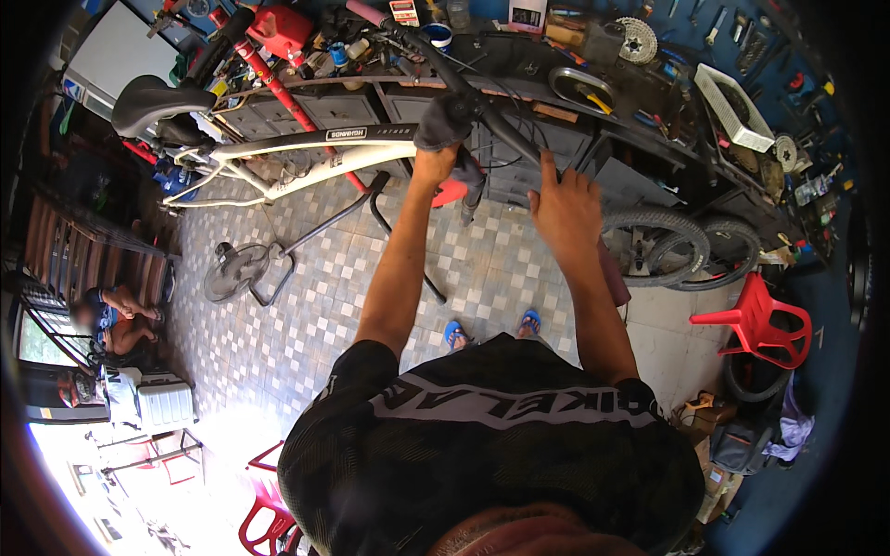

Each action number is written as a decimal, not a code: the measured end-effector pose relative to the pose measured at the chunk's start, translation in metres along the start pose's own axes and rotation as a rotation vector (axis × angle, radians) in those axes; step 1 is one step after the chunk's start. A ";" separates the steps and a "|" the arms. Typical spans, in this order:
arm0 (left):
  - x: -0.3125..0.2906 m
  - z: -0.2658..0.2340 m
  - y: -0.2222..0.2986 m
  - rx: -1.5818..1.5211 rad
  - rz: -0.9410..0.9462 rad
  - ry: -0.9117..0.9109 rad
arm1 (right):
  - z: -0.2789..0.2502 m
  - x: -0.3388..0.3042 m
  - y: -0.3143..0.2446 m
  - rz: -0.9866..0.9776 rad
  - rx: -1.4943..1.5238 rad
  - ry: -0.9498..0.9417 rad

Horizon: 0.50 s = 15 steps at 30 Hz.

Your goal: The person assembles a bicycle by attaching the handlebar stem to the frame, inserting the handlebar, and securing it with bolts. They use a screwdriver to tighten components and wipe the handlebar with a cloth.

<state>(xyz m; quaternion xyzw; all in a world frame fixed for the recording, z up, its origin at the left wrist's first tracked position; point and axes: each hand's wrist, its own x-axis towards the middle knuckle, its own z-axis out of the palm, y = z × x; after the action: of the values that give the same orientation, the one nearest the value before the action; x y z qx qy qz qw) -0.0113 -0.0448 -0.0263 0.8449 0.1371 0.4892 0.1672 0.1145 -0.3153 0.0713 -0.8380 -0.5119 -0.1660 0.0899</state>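
A cream bicycle frame [343, 167] with a dark top tube hangs ahead of me, its black saddle [158, 104] to the left. My left hand [436, 165] is closed on a dark cloth [443, 122] pressed against the front end of the frame. The black handlebar [505, 132] runs slantwise past it, with a pink grip [368, 12] at its far end. My right hand [567, 206] lies by the handlebar's near end, fingers stretched out, the index finger seeming to touch it. Its palm is hidden from view.
A red stand post [278, 91] rises behind the frame. Tools crowd the long workbench [491, 56]. A fan [239, 271] stands on the tiled floor at left; bicycle tires [681, 243] and a red chair [756, 320] are at right. Another person [125, 320] sits far left.
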 end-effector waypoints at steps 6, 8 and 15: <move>0.041 -0.028 0.036 -0.492 -0.380 -0.135 | 0.008 -0.003 0.001 0.038 -0.015 0.003; 0.048 -0.037 0.032 -0.397 -0.479 -0.216 | 0.009 -0.003 0.000 0.035 -0.024 0.017; 0.025 0.007 0.005 0.187 0.052 0.140 | 0.006 0.005 -0.004 0.033 -0.018 0.001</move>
<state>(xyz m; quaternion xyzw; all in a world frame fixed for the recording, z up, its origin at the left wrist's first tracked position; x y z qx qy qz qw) 0.0073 -0.0402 -0.0076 0.8238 0.1715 0.5364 0.0651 0.1139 -0.3070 0.0673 -0.8470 -0.4966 -0.1694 0.0853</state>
